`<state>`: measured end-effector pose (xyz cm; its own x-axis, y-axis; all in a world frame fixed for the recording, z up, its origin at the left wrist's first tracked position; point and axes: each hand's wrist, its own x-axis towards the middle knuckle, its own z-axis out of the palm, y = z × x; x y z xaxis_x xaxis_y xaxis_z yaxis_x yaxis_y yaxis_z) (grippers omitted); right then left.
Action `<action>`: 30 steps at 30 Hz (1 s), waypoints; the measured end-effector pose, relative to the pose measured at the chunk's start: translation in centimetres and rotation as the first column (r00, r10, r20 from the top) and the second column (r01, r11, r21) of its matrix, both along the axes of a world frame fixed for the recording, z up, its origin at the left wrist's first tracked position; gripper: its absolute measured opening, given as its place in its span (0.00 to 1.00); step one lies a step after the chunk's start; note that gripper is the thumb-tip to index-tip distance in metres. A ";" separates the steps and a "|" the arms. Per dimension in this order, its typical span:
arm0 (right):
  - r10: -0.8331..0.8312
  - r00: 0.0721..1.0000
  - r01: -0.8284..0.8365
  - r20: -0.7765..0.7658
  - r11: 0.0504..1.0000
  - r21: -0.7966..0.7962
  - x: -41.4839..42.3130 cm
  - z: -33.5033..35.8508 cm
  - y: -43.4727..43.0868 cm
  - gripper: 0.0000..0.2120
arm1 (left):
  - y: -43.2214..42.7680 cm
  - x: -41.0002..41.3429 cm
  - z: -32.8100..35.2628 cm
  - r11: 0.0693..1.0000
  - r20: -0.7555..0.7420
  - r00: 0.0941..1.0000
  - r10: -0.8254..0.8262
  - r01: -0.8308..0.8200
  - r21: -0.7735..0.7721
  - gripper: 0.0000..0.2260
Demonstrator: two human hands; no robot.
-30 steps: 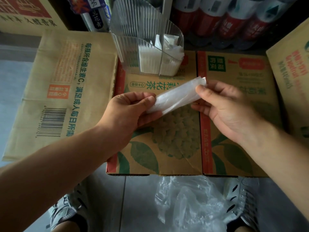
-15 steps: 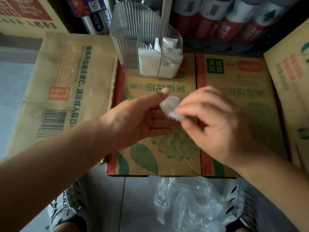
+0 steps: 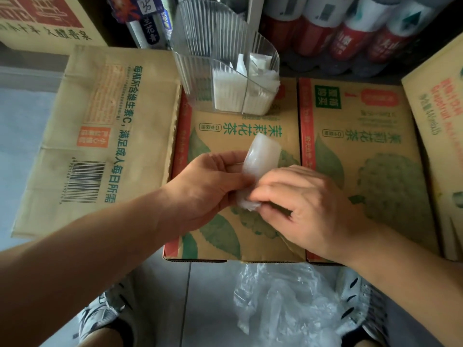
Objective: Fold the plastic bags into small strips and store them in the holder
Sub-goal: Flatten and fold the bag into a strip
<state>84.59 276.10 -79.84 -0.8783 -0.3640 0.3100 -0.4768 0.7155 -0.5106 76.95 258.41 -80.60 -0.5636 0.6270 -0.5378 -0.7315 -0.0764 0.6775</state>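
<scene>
The brown cardboard carton with green leaf print (image 3: pixel 215 136) is lying under both hands as the work surface. Beyond the fingertips, at the carton's far edge, the clear ribbed plastic holder (image 3: pixel 200 71) is standing upright, with white folded strips (image 3: pixel 226 92) already packed in its right part. Behind the wrists, down on the floor, a heap of loose crumpled transparent bags (image 3: pixel 288 304) is waiting.

The left hand (image 3: pixel 208 186) and the right hand (image 3: pixel 308 206) are meeting over the carton, both curled round the translucent white plastic strip (image 3: pixel 261 156). A second ago that strip was being held out long between two hands well apart. The hands have since come together, and the strip is now doubled over. Its rounded bend is standing up past the fingers (image 3: pixel 275 194), pointing toward the holder, while its lower, ragged end is being pinched between both hands.

Judging by this, the bag is reaching its short, stowable form. What seems to be remaining is pressing the fold flat and carrying it forward to the holder. The doubled plastic will probably be springing open if either pinch slackens.
</scene>
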 end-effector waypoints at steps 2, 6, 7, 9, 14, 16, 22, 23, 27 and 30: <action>-0.013 0.999 0.015 0.039 0.999 -0.043 0.1 0.0 -0.1 0.05 | 0.0 0.1 -0.2 0.999 -0.011 1.000 0.026 -0.027 -0.020 0.16; -0.082 0.976 0.131 0.200 0.960 -0.248 -0.5 0.6 0.5 0.08 | -0.1 0.3 0.1 0.998 0.068 0.996 0.054 -0.056 0.026 0.16; -0.146 0.971 0.190 0.189 0.952 -0.241 -0.7 0.7 0.6 0.08 | -0.1 0.2 0.1 0.998 0.093 0.995 0.039 -0.043 0.050 0.16; -0.283 0.941 0.316 0.185 0.931 -0.182 -1.2 0.7 1.0 0.08 | -0.1 0.1 0.4 0.998 0.123 0.992 -0.011 0.003 0.068 0.17; -0.254 0.852 0.405 0.458 0.874 -0.269 -2.3 0.9 1.5 0.06 | -0.2 -0.1 0.4 0.987 0.137 0.980 -0.146 0.135 0.082 0.19; -0.254 0.837 0.437 0.485 0.844 -0.312 -2.5 1.0 1.6 0.02 | -0.2 -0.1 0.3 0.982 0.132 0.976 -0.174 0.163 0.091 0.20; -0.295 0.816 0.500 0.498 0.791 -0.352 -2.5 0.3 1.8 0.03 | -0.1 0.1 0.4 0.979 0.097 0.974 -0.202 0.200 0.039 0.18; -0.293 0.813 0.504 0.503 0.786 -0.357 -2.5 0.3 1.9 0.03 | -0.1 0.1 0.4 0.983 0.093 0.979 -0.183 0.180 0.038 0.18; -0.301 0.819 0.500 0.488 0.792 -0.350 -2.3 0.1 1.6 0.04 | 0.2 0.1 0.7 0.994 -0.003 0.995 -0.099 0.099 -0.038 0.16; -0.322 0.831 0.484 0.453 0.821 -0.303 -2.1 0.1 1.4 0.03 | 0.5 0.4 0.8 0.989 -0.127 0.990 -0.064 0.046 -0.138 0.09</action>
<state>82.45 277.54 -79.76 -0.9911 0.1302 -0.0281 0.0901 0.5005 -0.8610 77.31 258.96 -79.79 -0.6015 0.5860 -0.5429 -0.6363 0.0594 0.7691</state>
